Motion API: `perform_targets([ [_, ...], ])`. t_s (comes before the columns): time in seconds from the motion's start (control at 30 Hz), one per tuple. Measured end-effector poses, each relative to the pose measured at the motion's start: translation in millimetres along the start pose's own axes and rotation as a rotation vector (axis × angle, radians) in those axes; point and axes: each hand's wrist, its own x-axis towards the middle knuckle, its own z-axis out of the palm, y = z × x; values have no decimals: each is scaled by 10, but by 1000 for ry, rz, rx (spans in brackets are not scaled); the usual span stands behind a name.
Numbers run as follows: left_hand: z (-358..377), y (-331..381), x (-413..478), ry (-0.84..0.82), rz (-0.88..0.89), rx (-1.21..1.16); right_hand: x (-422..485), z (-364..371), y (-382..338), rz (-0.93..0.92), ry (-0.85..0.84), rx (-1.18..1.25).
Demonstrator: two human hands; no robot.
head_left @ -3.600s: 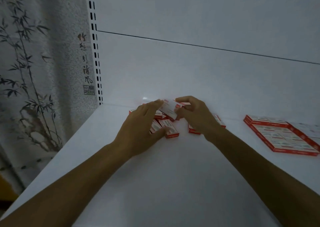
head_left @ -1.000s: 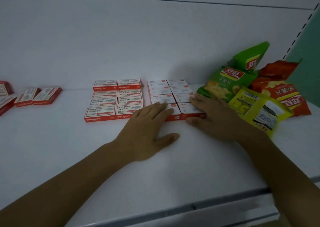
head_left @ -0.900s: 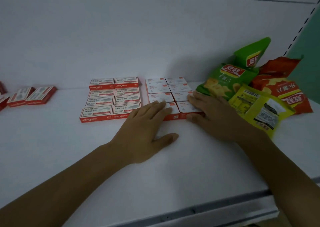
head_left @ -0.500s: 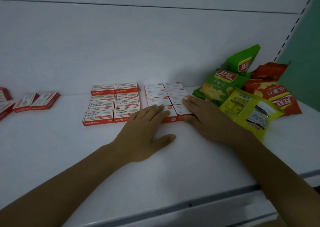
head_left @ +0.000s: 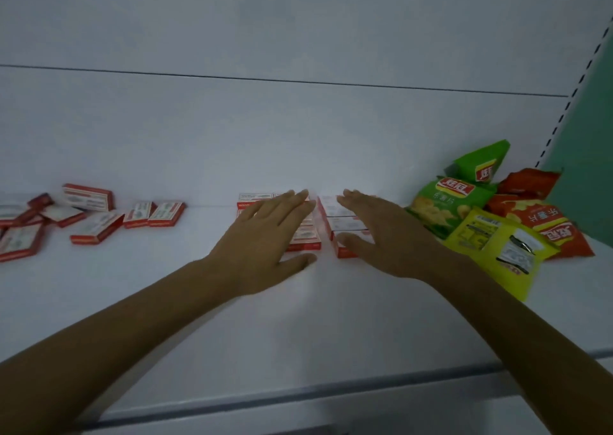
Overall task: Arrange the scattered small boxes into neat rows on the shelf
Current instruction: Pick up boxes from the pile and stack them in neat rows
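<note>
Small red-and-white boxes lie on a white shelf [head_left: 298,328]. Two neat blocks of them sit at the back middle. My left hand [head_left: 265,235] is spread flat over the left block of boxes [head_left: 303,244], hiding most of it. My right hand [head_left: 381,232] is flat over the right block of boxes [head_left: 345,224], fingers straight. Both hands hold nothing. Several scattered boxes [head_left: 96,227] lie at the left, some tilted and overlapping.
A heap of snack bags lies at the right: green bags [head_left: 447,202], a yellow bag [head_left: 497,245] and red bags [head_left: 544,222]. The shelf's front edge [head_left: 298,401] runs below my forearms. A white back panel rises behind.
Both hands have lifted from the front of the blocks and now lie flat over them, the left hand having shifted onto the left block. The view has tilted up and left, showing more scattered boxes.
</note>
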Motion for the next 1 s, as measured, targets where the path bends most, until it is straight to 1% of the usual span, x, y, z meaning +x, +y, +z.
perform_targets([
  [0.17,-218,-536,-523,-33,-69,54,394,114,-763,-51,-40,104],
  [0.37,-551,-1360,-1378,-40,-228,57,1034,383,-1885,-237,-88,194],
  [0.47,-720,-1776,-1834,-45,-317,70,1367,526,-2473,-249,-137,221],
  [0.57,-834,-2157,-2262,-38,-370,71,1646,682,-2966,-259,-163,285],
  [0.67,-895,-2513,-2594,-33,-408,94,1808,848,-3355,-291,-173,241],
  [0.73,-942,-2708,-2737,-25,-424,74,1858,931,-3594,-318,-163,224],
  [0.9,-979,-3028,-2926,-7,-460,-16,1908,1114,-4079,-390,-137,272],
  [1.0,-908,-3186,-3017,-22,-515,-177,2013,1224,-4335,-379,-173,247],
])
